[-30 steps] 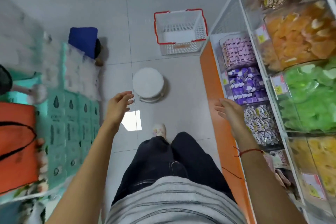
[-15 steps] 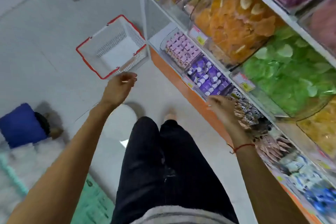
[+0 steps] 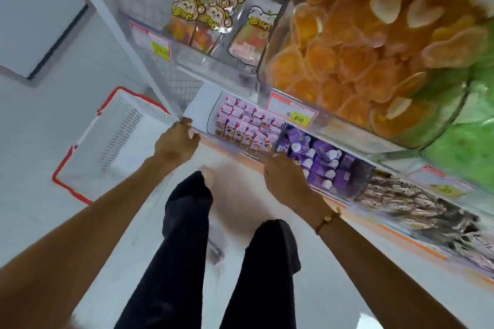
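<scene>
**A:** Right hand (image 3: pixel 287 177): position, grip?

**B:** Sat at four o'clock of frame centre, back to the lens, fingertips at the near edge of the purple packets (image 3: pixel 326 165) on the bottom shelf. The fingers were hidden and blurred, so I could not tell whether they pinched a packet or lay apart. A red cord (image 3: pixel 327 219) ringed that wrist.

**A:** And the purple packets themselves?

**B:** Stacked in a clear bin at two o'clock of the right hand. They lay just beside the pink packets (image 3: pixel 246 125), which sat at ten o'clock of them.

**A:** Left hand (image 3: pixel 176 143)?

**B:** At nine o'clock of the pink packets, near the shelf's end. Fingers were loosely bent and apart, with nothing in them. Contact with the shelf: could not tell.

**A:** Surroundings?

**B:** A white basket (image 3: pixel 117 136) with a red rim stood on the floor at nine o'clock of the left hand. At twelve o'clock of the purple packets was a tub of orange slices (image 3: pixel 361 56), with a price tag (image 3: pixel 292 113) below it. Monkey-print bags (image 3: pixel 211 0) hung at eleven, and green sweets (image 3: pixel 470 141) lay at three.
</scene>
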A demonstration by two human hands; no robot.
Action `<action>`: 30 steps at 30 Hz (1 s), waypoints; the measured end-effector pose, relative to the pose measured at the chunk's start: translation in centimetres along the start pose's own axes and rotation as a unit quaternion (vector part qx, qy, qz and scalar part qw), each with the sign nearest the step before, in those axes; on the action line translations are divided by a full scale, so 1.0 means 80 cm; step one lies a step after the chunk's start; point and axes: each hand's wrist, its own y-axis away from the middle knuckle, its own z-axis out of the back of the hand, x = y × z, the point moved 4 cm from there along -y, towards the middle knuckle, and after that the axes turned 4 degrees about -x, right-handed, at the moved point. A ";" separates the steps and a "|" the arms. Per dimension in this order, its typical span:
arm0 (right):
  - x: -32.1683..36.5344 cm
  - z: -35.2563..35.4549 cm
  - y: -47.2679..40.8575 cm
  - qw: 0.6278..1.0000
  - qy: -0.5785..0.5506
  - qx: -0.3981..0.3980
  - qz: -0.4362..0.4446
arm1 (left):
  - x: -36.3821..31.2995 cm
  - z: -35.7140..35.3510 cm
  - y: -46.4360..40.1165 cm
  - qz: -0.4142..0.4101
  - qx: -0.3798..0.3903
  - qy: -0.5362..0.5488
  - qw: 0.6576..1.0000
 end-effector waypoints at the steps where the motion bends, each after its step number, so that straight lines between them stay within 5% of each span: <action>1: 0.006 -0.019 -0.022 0.999 0.033 -0.017 0.011 | 0.010 -0.017 -0.031 -0.001 0.002 0.013 1.000; 7: 0.015 -0.128 -0.096 0.988 0.145 -0.050 0.010 | 0.055 -0.122 -0.150 -0.183 -0.027 0.175 0.967; 12: 0.006 -0.180 -0.103 0.958 0.157 -0.236 0.031 | 0.064 -0.155 -0.175 -0.340 -0.043 0.282 0.896; 18: 0.005 -0.193 -0.104 0.904 0.190 -0.379 0.059 | 0.061 -0.176 -0.181 -0.382 -0.112 0.368 0.840; 30: 0.023 -0.180 -0.088 0.891 0.262 -0.369 -0.048 | 0.051 -0.159 -0.180 -0.373 -0.131 0.281 0.875</action>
